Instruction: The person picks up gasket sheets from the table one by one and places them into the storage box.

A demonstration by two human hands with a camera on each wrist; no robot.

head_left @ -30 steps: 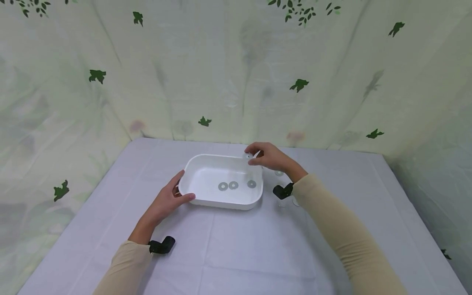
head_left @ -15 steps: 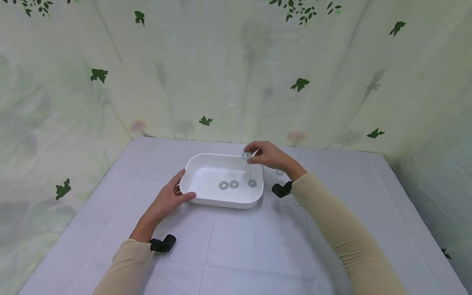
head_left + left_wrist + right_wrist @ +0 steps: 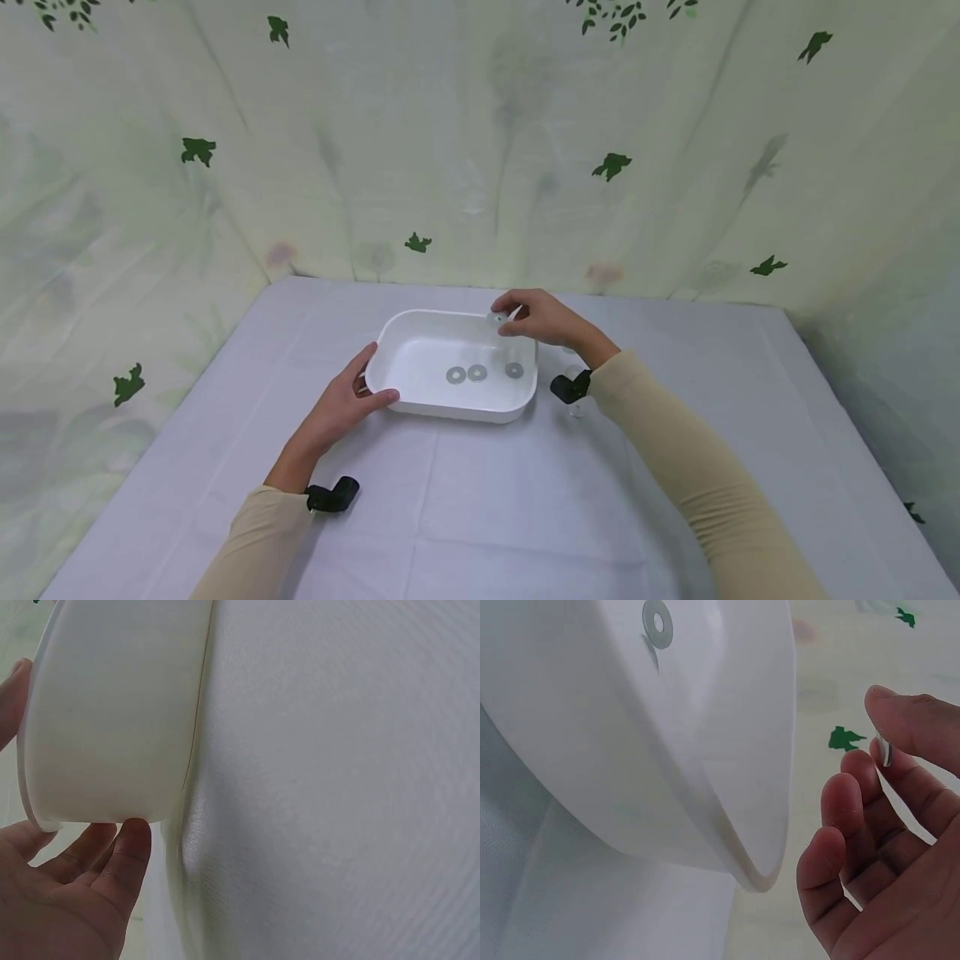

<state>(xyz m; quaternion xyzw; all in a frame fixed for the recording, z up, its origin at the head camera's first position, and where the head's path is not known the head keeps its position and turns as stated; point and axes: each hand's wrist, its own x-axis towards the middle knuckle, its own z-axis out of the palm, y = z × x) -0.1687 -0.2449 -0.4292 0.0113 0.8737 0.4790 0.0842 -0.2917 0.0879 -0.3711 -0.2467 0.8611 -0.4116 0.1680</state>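
Grip of the right hand (image 3: 546,318): thumb and index finger clamped on a flat ring washer (image 3: 495,318); in the head view that washer overlaps the far rim of the white basin (image 3: 442,412) near its right corner; in the right wrist view it appears nearly edge-on and apart from the basin; exact height over the rim cannot be told. Grip of the left hand (image 3: 341,408): clamped on the basin's left end, thumb on the near rim, bent fingers against the end wall; basin stands open side up on the table (image 3: 487,517), which bears a white cloth; three grey washers (image 3: 456,375) lie flat on the basin floor, two side by side near the middle, one farther right; more rings (image 3: 569,351) lie on the table right of the basin, partly hidden by the right wrist, count uncertain; each wrist carries a black camera (image 3: 333,495); sleeves (image 3: 675,467) beige; pale curtain (image 3: 465,167) behind, printed with green shapes.
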